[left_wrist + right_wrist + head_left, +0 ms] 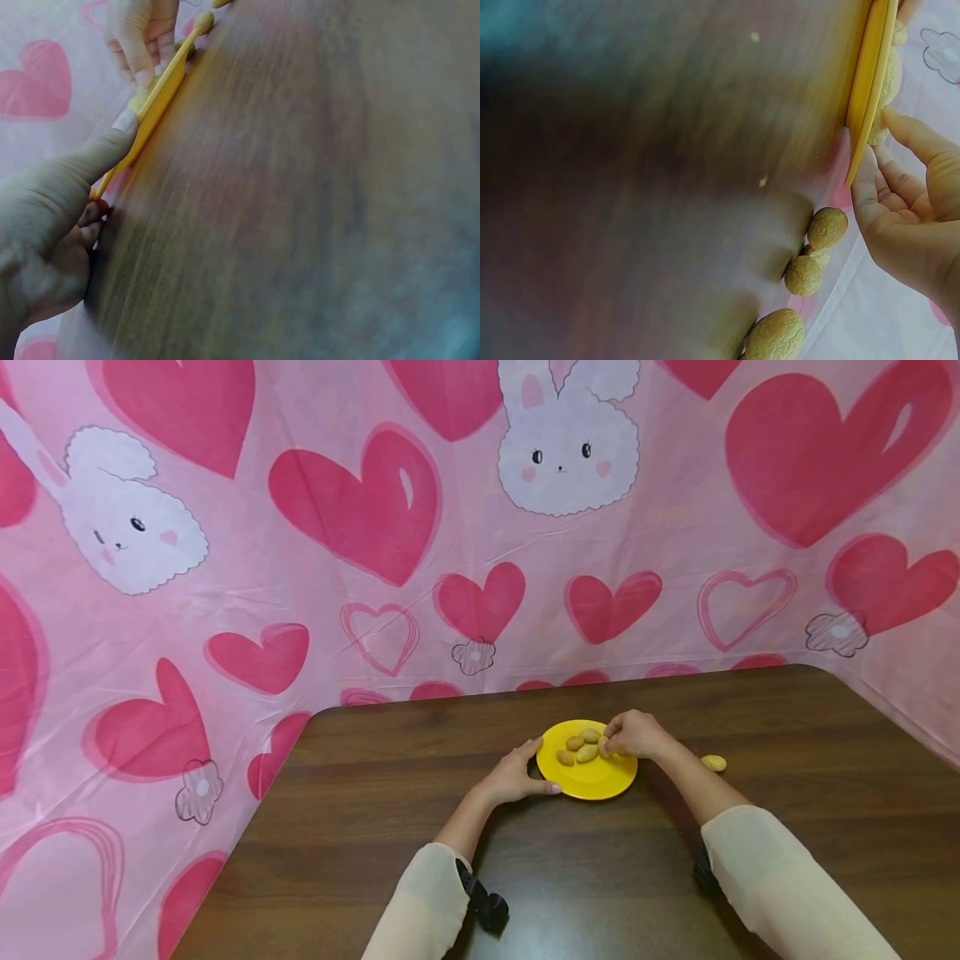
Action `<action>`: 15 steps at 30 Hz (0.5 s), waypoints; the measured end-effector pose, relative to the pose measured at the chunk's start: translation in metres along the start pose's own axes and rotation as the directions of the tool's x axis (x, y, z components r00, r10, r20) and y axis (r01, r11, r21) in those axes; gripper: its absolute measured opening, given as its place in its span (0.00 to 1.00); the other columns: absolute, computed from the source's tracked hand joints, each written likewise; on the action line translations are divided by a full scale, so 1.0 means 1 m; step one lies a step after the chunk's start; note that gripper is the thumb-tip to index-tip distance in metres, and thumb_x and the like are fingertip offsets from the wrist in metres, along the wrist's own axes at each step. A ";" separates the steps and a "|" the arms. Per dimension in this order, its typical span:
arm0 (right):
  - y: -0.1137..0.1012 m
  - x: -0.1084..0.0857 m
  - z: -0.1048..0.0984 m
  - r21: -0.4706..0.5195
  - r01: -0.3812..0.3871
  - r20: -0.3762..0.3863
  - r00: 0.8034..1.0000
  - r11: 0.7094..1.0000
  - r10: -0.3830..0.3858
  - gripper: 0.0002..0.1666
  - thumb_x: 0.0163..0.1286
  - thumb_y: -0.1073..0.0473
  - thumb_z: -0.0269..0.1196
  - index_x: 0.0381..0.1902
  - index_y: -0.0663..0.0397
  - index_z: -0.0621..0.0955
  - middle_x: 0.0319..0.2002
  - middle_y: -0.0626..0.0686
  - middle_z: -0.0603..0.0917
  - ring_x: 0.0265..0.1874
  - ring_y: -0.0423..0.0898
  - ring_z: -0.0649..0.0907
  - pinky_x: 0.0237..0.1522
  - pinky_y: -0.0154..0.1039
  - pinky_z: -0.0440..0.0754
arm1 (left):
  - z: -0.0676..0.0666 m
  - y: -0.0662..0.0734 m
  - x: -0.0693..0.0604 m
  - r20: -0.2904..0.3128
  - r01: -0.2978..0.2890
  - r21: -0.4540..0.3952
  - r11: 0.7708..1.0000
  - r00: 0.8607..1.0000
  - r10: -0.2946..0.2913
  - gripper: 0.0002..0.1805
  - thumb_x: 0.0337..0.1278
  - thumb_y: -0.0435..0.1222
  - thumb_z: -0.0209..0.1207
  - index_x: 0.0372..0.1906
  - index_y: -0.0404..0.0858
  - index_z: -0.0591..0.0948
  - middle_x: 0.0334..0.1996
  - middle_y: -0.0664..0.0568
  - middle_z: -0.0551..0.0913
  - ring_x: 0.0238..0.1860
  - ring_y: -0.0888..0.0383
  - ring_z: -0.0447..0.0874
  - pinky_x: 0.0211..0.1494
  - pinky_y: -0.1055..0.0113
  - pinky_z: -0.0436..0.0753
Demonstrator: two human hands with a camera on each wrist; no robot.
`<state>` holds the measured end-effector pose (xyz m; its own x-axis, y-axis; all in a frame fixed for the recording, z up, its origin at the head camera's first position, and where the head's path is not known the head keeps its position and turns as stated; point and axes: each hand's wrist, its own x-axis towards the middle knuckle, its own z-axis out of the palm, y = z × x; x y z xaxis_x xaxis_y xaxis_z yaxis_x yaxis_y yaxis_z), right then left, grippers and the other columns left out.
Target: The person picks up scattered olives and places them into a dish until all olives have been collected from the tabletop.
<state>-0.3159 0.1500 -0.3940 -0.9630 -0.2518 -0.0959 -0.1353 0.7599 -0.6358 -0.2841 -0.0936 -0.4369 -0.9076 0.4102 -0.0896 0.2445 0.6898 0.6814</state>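
Observation:
On the table a yellow plate (592, 787) carries several small, light brown potato-like pieces (587, 752). My left hand (513, 775) grips the plate's left rim; in the left wrist view that hand (64, 225) has its thumb on the rim and fingers curled below. At the plate's right side my right hand (636, 735) pinches one piece (603, 746) between thumb and fingers, low over the plate. The right wrist view shows this hand (922, 202) at the rim, its thumb against a piece (877, 129).
One loose piece (714, 763) lies on the brown wooden table (360, 827) right of the plate. In the right wrist view several loose pieces (775, 335) sit beside the plate. A pink cloth (315, 410) with hearts and rabbits hangs behind the table.

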 end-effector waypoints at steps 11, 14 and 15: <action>0.000 0.001 0.000 0.008 -0.015 0.015 1.000 1.000 0.014 0.17 0.51 0.59 0.71 0.34 0.66 0.82 0.26 0.51 0.81 0.28 0.46 0.76 0.29 0.35 0.77 | 0.000 0.000 0.000 -0.001 -0.005 -0.005 1.000 1.000 0.005 0.50 0.46 0.52 0.66 0.71 0.41 0.55 0.70 0.47 0.55 0.69 0.47 0.49 0.68 0.51 0.51; 0.000 0.000 0.000 0.009 -0.008 0.014 1.000 1.000 0.008 0.17 0.51 0.59 0.71 0.35 0.67 0.82 0.26 0.51 0.81 0.28 0.46 0.76 0.29 0.35 0.77 | 0.000 0.000 0.000 -0.001 -0.001 -0.007 1.000 1.000 0.001 0.50 0.46 0.52 0.66 0.71 0.41 0.55 0.70 0.47 0.55 0.70 0.47 0.49 0.68 0.51 0.51; 0.000 0.000 0.000 0.012 -0.008 0.015 1.000 1.000 0.008 0.18 0.51 0.59 0.71 0.35 0.67 0.82 0.26 0.51 0.81 0.28 0.46 0.76 0.29 0.35 0.77 | 0.000 0.000 0.000 -0.001 0.000 -0.009 1.000 1.000 0.000 0.50 0.46 0.53 0.66 0.72 0.42 0.55 0.70 0.47 0.55 0.70 0.47 0.49 0.68 0.51 0.51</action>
<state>-0.3163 0.1500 -0.3939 -0.9605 -0.2544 -0.1124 -0.1247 0.7549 -0.6438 -0.2844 -0.0940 -0.4370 -0.9079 0.4095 -0.0894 0.2410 0.6845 0.6880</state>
